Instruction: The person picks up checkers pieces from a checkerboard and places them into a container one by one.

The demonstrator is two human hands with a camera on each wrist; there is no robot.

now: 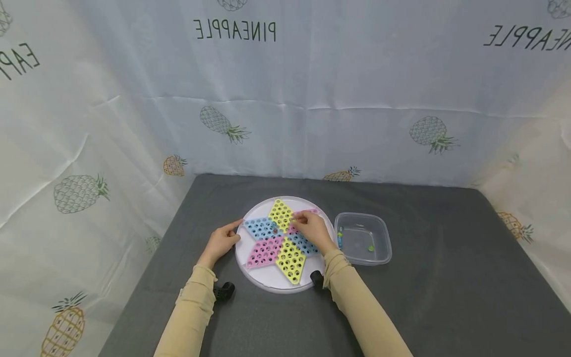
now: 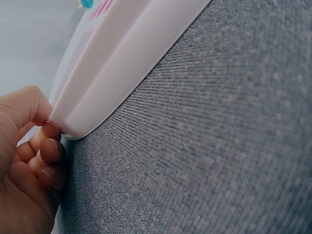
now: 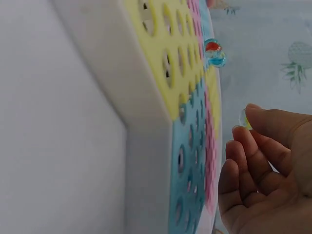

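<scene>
A round white Chinese checkers board [image 1: 263,280] lies on the table, its holed star coloured yellow, pink and blue. At its left edge my left hand [image 1: 221,242] holds the rim, with bent fingers against the side wall in the left wrist view. Between thumb and index finger, my right hand [image 3: 265,161] pinches a clear marble [image 3: 245,119] with yellow-green inside. That hand is over the star's upper right part in the head view. A red-and-clear marble [image 3: 213,46] and a blue marble [image 3: 218,60] sit together near the middle of the star.
Right beside the board stands a clear plastic box [image 1: 379,233]. Inside it are blue marbles [image 1: 340,241] along the left wall and a green marble [image 1: 371,248]. The dark grey table [image 1: 428,297] meets pineapple-print curtains [image 1: 308,139] at the back and sides.
</scene>
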